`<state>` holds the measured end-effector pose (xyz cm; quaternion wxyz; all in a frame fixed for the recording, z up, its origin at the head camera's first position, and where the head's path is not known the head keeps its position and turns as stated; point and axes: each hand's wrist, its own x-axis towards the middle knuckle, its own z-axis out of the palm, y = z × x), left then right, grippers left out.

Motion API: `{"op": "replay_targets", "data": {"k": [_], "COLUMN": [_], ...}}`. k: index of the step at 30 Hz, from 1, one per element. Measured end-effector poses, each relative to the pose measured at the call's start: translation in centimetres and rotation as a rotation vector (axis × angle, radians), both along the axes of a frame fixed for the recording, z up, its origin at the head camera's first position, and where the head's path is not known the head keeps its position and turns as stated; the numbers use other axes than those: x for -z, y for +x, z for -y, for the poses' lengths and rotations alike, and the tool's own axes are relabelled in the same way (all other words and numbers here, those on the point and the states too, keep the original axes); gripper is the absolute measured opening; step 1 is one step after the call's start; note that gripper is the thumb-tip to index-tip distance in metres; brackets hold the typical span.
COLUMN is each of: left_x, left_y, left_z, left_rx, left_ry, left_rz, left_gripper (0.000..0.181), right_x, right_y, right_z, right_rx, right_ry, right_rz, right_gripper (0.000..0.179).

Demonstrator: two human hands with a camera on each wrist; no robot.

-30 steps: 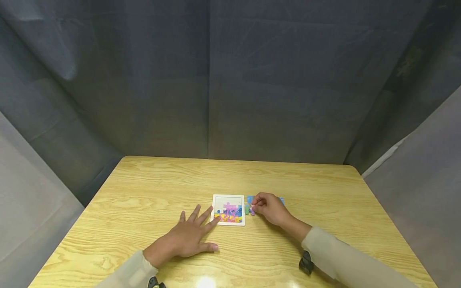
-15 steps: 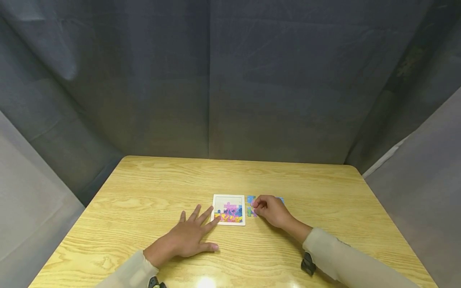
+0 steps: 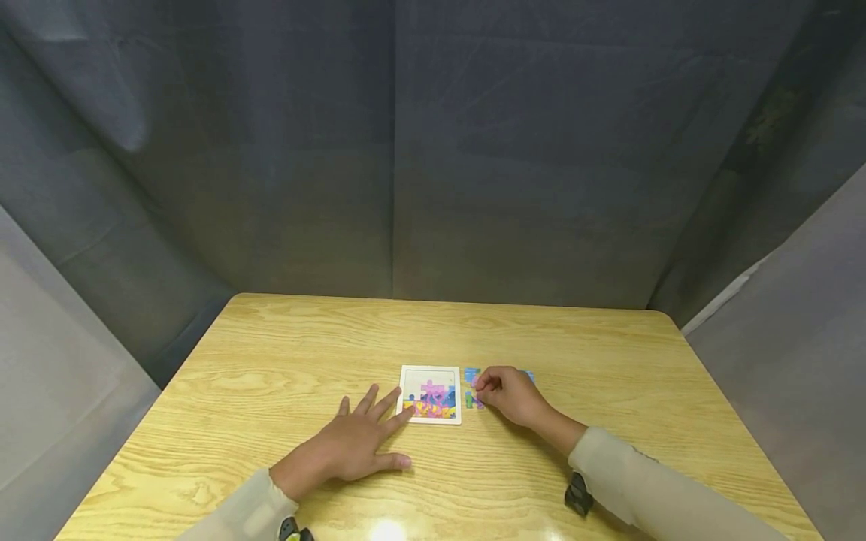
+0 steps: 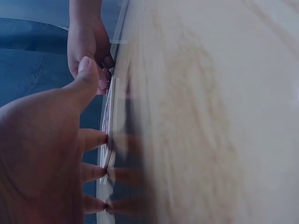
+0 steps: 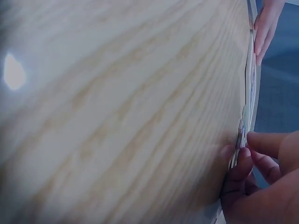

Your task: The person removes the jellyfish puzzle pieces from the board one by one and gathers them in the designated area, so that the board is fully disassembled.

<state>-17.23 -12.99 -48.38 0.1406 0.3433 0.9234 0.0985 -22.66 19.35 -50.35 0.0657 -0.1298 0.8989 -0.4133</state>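
A white square puzzle tray (image 3: 458, 406) lies flat on the table, its lower part filled with joined pink, yellow and blue jigsaw pieces (image 3: 433, 404). My left hand (image 3: 355, 447) has its fingers spread, with fingertips resting at the tray's left edge and lower left corner. Right of the tray, my right hand (image 3: 512, 396) pinches a small jigsaw piece at table level with thumb and fingertips, which partly hide it. The green and purple piece (image 3: 470, 400) shows at those fingertips. In the right wrist view, the fingers (image 5: 266, 142) meet around a thin piece edge.
Blue jigsaw pieces (image 3: 471, 373) lie just beyond the right fingertips, and another blue piece (image 3: 528, 375) shows behind the right hand. The wooden table (image 3: 304, 338) reaches back to a dark curtain (image 3: 514, 150).
My right hand has shifted slightly toward me and right, and the green and purple piece has slid a little the same way. The left hand and tray stay put.
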Motion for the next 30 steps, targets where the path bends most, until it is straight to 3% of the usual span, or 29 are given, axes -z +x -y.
{"op": "replay_targets", "data": {"k": [15, 30], "left_x": [-0.5, -0.4], "left_y": [-0.2, -0.4], "left_z": [-1.0, -2.1], "left_rx": [-0.009, 0.007], "left_ry": [0.015, -0.028], "left_rz": [0.0, -0.015], "left_gripper": [0.084, 0.086], "right_x": [-1.3, -1.9], "right_y": [-0.3, -1.1], "right_z": [1.9, 5.0], "right_rx": [-0.032, -0.074], "right_ry": [-0.075, -0.031], "right_rz": [0.024, -0.022], "right_gripper": [0.005, 0.017]}}
